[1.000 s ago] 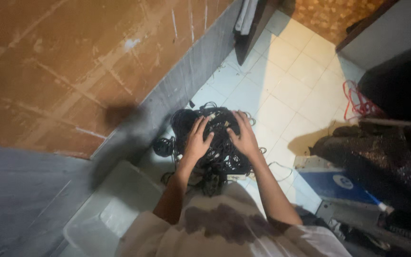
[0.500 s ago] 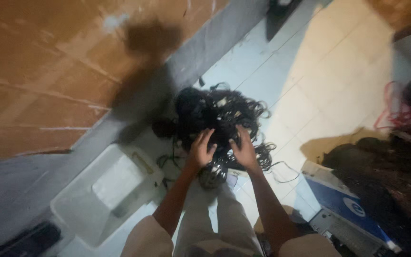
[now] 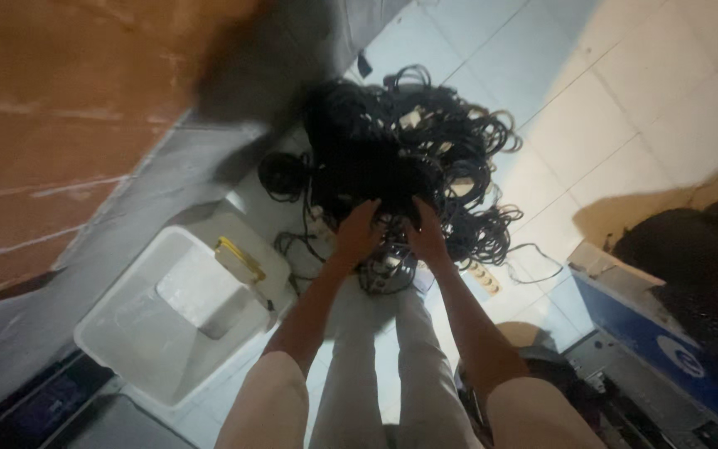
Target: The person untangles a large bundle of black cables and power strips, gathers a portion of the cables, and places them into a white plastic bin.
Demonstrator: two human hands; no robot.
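Both hands stay on the tangled heap of black cables (image 3: 400, 166), which lies on the pale tiled floor (image 3: 625, 125) against the grey base of the brown wall (image 3: 60, 125). Left hand (image 3: 357, 233) and right hand (image 3: 425, 234) sit close together at the heap's near edge, fingers dug in; whether they clench a strand cannot be told. Since half a second ago the view has dropped closer, and the white plastic bin (image 3: 126, 333) with its yellow clip (image 3: 238, 258) fills more of the lower left.

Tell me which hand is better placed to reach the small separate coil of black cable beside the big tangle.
Left. The left hand rests on the big black cable tangle nearer the small coil; the right hand would probably have to cross over.
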